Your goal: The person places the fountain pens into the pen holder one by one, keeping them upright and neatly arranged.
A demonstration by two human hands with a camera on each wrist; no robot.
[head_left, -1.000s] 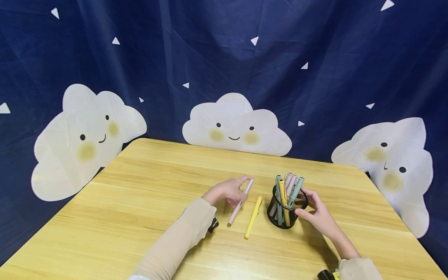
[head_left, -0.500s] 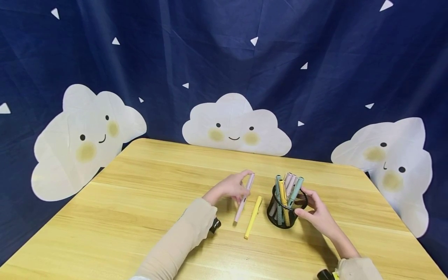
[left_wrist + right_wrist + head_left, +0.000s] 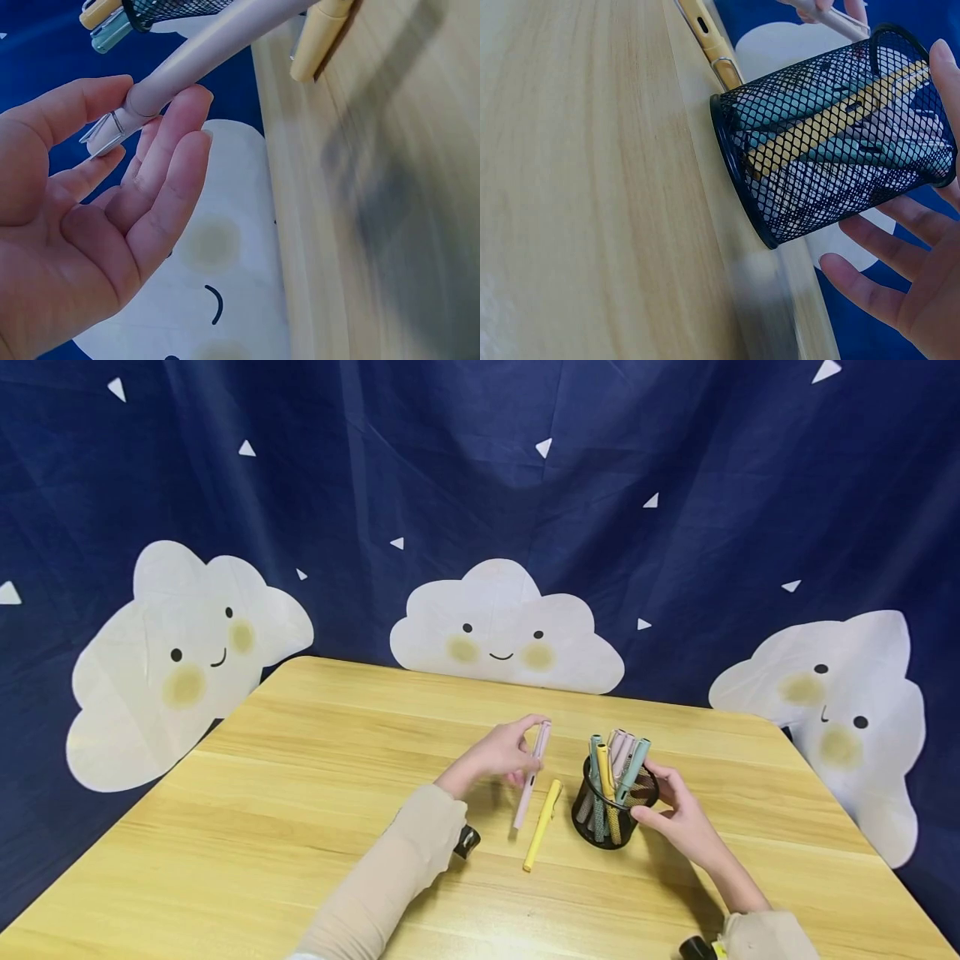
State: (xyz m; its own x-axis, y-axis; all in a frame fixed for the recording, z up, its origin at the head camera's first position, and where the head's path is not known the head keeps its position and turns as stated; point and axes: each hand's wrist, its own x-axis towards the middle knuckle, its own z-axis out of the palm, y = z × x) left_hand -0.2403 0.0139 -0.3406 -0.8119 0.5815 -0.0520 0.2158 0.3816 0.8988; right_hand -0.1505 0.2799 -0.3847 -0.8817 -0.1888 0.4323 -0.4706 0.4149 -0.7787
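My left hand point(image 3: 501, 752) pinches a pale lilac pen point(image 3: 527, 793) between thumb and fingers near its clip end. The pen slants down over the table, and in the left wrist view its barrel point(image 3: 217, 45) runs up and right, away from the fingertips. My right hand point(image 3: 684, 822) holds a black mesh pen cup point(image 3: 832, 135) from its right side, thumb at the rim and fingers along the far side. Yellow, teal and lilac pens stand in the cup. Between the lilac pen and the cup, a yellow pen point(image 3: 543, 827) lies on the table.
The wooden table point(image 3: 300, 760) has rounded far corners. Behind it hangs a dark blue curtain point(image 3: 465, 460) printed with white smiling clouds point(image 3: 510, 618) and small white triangles.
My left hand has lifted the lilac pen and carried it slightly away and to the right, tipping it steeper. The right hand, cup and yellow pen stay where they were.
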